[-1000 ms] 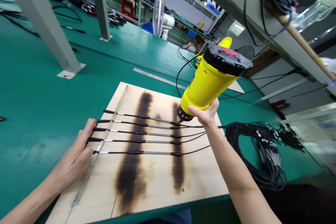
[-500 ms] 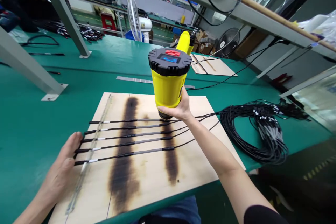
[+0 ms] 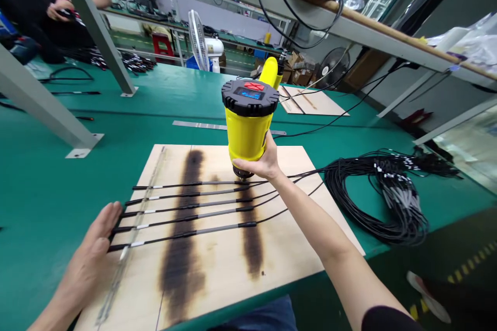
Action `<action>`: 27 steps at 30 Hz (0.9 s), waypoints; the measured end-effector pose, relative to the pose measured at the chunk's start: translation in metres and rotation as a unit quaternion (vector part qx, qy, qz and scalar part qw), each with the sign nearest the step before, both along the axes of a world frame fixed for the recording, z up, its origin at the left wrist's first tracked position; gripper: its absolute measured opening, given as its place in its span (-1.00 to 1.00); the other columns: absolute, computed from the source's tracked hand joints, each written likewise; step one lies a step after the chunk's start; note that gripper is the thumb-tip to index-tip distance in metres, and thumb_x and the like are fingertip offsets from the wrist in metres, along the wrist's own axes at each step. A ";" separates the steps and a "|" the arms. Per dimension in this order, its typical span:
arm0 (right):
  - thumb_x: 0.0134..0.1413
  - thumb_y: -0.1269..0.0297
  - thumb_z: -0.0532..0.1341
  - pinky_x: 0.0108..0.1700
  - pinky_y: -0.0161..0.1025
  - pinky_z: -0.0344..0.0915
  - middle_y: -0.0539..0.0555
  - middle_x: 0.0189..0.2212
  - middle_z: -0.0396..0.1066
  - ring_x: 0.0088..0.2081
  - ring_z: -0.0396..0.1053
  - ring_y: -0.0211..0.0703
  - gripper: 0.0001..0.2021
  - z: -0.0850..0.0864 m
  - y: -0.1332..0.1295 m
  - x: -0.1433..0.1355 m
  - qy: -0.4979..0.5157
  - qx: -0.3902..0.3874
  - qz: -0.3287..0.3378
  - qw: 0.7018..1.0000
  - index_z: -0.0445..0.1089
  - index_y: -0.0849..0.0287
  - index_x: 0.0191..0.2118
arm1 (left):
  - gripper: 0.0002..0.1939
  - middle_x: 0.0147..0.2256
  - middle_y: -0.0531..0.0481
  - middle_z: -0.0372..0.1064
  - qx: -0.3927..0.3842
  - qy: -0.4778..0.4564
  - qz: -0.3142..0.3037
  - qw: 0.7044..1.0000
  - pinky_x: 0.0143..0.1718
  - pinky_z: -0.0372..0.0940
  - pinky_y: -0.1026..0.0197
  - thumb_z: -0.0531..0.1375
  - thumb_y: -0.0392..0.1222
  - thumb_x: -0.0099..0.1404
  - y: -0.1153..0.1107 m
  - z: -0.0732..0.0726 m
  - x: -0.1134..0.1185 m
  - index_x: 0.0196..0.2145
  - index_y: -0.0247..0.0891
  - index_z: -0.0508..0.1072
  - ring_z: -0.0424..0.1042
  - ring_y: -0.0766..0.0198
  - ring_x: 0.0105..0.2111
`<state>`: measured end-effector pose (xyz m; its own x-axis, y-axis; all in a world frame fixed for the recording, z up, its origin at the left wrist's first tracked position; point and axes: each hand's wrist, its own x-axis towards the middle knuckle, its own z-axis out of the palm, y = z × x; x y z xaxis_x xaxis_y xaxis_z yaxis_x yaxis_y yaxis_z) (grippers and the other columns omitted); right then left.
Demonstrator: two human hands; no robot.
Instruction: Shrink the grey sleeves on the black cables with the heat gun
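Observation:
My right hand (image 3: 261,161) is wrapped round the lower barrel of a yellow heat gun (image 3: 248,134) with a black cap and a lit display. Its nozzle points down, just above the right-hand black sleeves of the farthest cables. Several thin black cables (image 3: 217,211) with grey and white sections lie side by side across a pale wooden board (image 3: 295,248), over two dark scorched bands. At their left tips is my left hand (image 3: 87,253), fingers stretched out along the board's left edge, gripping nothing. A clear strip (image 3: 130,243) runs under the cables' left part.
A large coil of black cable (image 3: 349,212) lies right of the board. Behind it are a metal ruler (image 3: 202,124), a second board (image 3: 314,101) and a white fan (image 3: 200,41). Grey posts (image 3: 46,103) stand at left, and a person's hand (image 3: 60,9) shows beyond them.
The view has tilted slightly, so the board sits a little lower. The heat gun stays over the farthest cables, and my left hand remains at the cable tips. A shoe now shows at lower right.

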<state>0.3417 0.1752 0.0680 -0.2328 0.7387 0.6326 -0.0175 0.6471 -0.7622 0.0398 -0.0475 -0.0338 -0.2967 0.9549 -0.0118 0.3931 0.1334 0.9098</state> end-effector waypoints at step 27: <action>-0.51 0.02 0.46 -0.17 -0.13 0.39 0.03 -0.28 0.39 -0.22 0.40 -0.05 -0.32 -0.004 0.004 0.011 0.007 -0.024 -0.032 0.999 0.19 0.12 -0.19 | -0.20 0.30 -0.01 -0.04 0.046 -0.060 0.070 0.995 0.31 -0.23 -0.09 0.03 0.30 0.20 0.003 -0.026 -0.013 0.29 -0.10 0.01 -0.05 -0.03 0.28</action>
<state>0.3525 0.1791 0.0641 -0.1753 0.7813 0.5991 0.0124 0.6102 -0.7922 0.0269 -0.0442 -0.0599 -0.4280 0.9032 0.0313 0.2654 0.0925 0.9597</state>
